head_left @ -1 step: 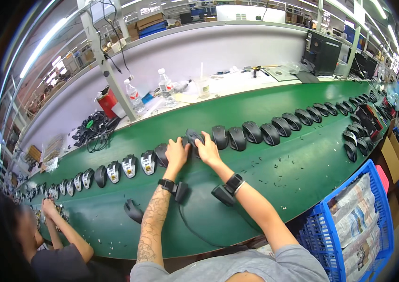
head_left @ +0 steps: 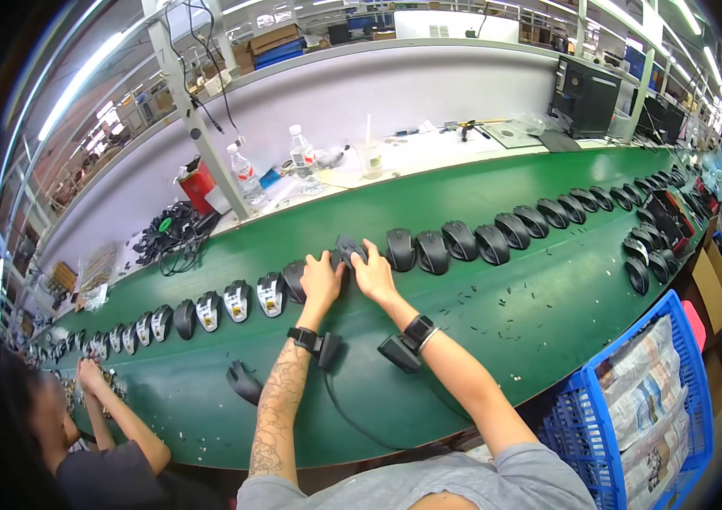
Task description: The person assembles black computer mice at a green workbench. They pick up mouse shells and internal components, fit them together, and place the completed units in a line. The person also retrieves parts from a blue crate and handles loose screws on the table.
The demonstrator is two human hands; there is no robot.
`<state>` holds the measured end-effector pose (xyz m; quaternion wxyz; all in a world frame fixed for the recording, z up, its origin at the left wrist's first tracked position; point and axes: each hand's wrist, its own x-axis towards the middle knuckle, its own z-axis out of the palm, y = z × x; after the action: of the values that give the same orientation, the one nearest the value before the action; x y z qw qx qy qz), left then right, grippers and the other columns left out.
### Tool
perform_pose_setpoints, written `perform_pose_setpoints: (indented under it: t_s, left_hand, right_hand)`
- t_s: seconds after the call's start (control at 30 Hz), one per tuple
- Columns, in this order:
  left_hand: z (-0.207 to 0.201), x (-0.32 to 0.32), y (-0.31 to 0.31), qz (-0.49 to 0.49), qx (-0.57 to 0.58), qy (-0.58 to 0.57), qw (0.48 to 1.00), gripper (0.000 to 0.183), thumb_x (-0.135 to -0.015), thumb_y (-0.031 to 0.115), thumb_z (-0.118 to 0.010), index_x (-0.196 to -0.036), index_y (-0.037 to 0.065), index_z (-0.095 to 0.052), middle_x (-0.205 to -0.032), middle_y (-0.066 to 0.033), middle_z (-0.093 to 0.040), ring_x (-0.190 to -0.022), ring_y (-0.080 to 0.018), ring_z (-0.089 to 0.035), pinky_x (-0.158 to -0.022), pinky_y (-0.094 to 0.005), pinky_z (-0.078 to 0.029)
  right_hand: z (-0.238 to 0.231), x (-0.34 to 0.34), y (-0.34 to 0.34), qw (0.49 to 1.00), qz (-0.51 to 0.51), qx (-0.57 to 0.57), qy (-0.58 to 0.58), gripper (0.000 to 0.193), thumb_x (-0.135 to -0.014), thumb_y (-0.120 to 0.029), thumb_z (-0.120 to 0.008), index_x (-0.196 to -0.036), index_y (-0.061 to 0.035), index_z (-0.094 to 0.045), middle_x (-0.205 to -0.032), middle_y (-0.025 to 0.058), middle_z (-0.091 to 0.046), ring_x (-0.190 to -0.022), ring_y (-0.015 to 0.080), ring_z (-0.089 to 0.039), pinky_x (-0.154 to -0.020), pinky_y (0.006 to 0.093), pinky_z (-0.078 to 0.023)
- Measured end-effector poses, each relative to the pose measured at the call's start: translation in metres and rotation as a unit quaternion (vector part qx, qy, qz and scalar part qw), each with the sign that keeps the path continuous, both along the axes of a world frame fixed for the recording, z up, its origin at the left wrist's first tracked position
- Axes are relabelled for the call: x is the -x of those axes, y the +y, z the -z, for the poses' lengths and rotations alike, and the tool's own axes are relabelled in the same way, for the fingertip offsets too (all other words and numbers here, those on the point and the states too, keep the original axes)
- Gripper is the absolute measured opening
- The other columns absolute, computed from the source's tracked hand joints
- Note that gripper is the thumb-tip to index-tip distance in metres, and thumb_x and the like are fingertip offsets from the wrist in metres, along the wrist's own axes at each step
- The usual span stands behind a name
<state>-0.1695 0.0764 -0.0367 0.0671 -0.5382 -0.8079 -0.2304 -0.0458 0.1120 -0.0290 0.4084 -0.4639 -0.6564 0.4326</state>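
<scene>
Between my hands, over the row on the green bench point(head_left: 429, 374), is a dark computer mouse point(head_left: 349, 248). My left hand point(head_left: 322, 279) is closed on its left side. My right hand point(head_left: 371, 270) grips the right side, thumb on top. My fingers partly cover the mouse. Left of it, a black mouse point(head_left: 294, 279) sits beside my left hand, followed by mice with their white inner parts exposed point(head_left: 271, 294). To the right runs a line of black mice, the nearest one point(head_left: 400, 250) close to my right hand. One black shell point(head_left: 244, 382) lies apart, left of my left forearm.
Small dark bits point(head_left: 501, 302) are scattered on the bench at right. A blue basket point(head_left: 586, 408) with newspaper stands at the right edge. Bottles point(head_left: 302, 153) and a cable heap point(head_left: 176, 229) lie behind. At lower left, another person's hands point(head_left: 90, 374) work on the bench.
</scene>
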Motion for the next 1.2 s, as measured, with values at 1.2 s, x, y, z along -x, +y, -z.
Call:
perform_pose_setpoints:
  t_s: [1.2]
  left_hand:
    - [0.004,0.055,-0.042,-0.019,0.000,0.082,0.996,0.058,-0.082,0.058,-0.048,-0.104,0.004,-0.059,-0.088,-0.0201,-0.062,-0.079,-0.0367,-0.061,-0.067,-0.0456,-0.048]
  right_hand:
    - [-0.125,-0.318,-0.137,0.967,-0.123,-0.170,-0.147,0.053,-0.076,-0.037,-0.065,-0.108,0.0043,-0.055,-0.105,0.0235,-0.055,-0.101,0.0368,-0.052,-0.085,0.0429,-0.043]
